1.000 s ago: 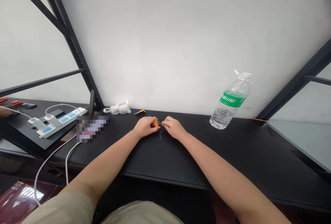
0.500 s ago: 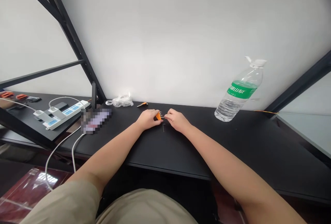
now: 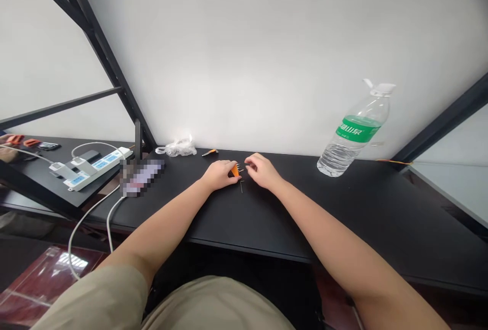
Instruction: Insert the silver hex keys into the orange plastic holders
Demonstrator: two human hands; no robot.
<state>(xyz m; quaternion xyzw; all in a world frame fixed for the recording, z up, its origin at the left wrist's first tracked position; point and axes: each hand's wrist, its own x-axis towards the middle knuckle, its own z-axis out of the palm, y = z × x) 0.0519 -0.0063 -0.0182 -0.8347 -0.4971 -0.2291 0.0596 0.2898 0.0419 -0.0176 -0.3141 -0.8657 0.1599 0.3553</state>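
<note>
Other person's hand (image 3: 8, 154): far left of my left hand (image 3: 219, 175), at the picture's edge, near some orange-handled tools (image 3: 32, 142)
Power strip (image 3: 102, 164): well to the left of my left hand, white with blue sockets, chargers (image 3: 87, 167) plugged in
Blurred thing (image 3: 145, 177): left of my left hand, on the black table (image 3: 247, 223), too pixelated to tell
Bag (image 3: 177, 148): beyond my left hand and to its left, clear plastic, crumpled by the wall
Orange-and-dark piece (image 3: 210, 152): just beyond my left hand, lying flat
Left hand: closed around the orange holder, thumb on its near side
Holder (image 3: 235, 171): in my left hand, thin metal rods (image 3: 240, 169) jutting towards my right hand (image 3: 261, 171)
Bent rod (image 3: 241, 187): on the table, just nearer me than my left fingertips
Right hand: fingers curled, thumb and forefinger slightly parted, just beside the rods
Bottle (image 3: 353, 134): well to the right of my right hand, green label
</note>
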